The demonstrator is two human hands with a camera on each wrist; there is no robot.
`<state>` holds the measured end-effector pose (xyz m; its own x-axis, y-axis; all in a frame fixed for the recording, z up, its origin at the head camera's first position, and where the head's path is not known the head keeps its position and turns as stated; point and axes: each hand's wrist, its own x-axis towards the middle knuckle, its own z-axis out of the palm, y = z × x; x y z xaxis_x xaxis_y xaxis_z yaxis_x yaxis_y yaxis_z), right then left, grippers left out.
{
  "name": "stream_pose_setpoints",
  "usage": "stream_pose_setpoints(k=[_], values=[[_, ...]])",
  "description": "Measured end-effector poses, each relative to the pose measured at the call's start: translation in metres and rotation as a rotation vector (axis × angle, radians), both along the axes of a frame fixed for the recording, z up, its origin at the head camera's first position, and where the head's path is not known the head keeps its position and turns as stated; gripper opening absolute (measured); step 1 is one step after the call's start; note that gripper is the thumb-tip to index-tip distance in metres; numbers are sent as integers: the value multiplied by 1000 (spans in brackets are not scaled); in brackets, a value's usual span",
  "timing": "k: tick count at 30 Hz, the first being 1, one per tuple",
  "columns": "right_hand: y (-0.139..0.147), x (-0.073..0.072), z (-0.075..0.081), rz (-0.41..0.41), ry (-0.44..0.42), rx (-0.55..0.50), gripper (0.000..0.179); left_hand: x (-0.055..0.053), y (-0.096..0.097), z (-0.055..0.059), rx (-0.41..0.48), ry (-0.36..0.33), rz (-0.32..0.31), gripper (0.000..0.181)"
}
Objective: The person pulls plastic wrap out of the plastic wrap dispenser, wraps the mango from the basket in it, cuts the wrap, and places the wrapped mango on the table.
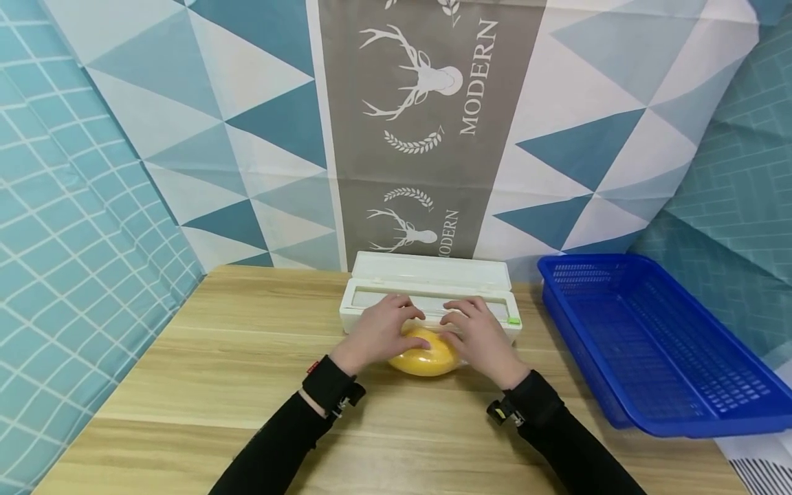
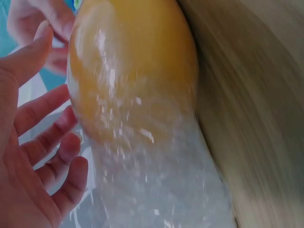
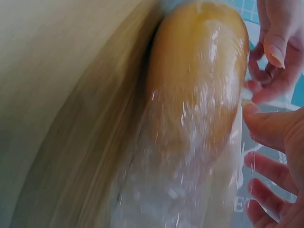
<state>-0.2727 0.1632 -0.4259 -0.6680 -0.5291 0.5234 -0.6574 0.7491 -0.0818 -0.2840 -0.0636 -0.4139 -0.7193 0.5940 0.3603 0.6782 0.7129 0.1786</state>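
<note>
A smooth, oval yellow thing (image 1: 425, 363) lies on the table in front of an open white cling film dispenser (image 1: 431, 270). Clear cling film (image 2: 156, 185) covers it and stretches out beyond it, wrinkled and shiny in both wrist views. My left hand (image 1: 381, 331) is at its left, thumb lying over its top and the other fingers loosely bent toward the dispenser. From the right, my right hand (image 1: 485, 338) reaches over it, fingers spread and slightly bent. In the right wrist view the right thumb (image 3: 268, 126) is right at the film's edge.
On the right stands a blue plastic basket (image 1: 619, 412) with slotted sides. The dispenser's raised lid is close to the patterned back cloth (image 1: 272, 137), and a green slider (image 1: 513, 320) sits at its right end. The wooden table (image 1: 185, 385) extends to the left.
</note>
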Motion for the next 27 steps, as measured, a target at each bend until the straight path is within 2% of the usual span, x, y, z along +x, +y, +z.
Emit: stream_pose_setpoints(k=[8, 15, 18, 27], values=[[-13, -2, -2, 27, 6, -49, 9, 3, 10, -4, -33, 1, 2, 61], [-19, 1, 1, 70, -83, -151, 8, 6, 14, -2, -73, 43, 42, 71], [-21, 4, 1, 100, -119, -186, 7, 7, 16, 0, -92, 41, 67, 75], [-20, 11, -7, 194, -191, -195, 3, 9, 17, 1, -57, 11, 83, 68]])
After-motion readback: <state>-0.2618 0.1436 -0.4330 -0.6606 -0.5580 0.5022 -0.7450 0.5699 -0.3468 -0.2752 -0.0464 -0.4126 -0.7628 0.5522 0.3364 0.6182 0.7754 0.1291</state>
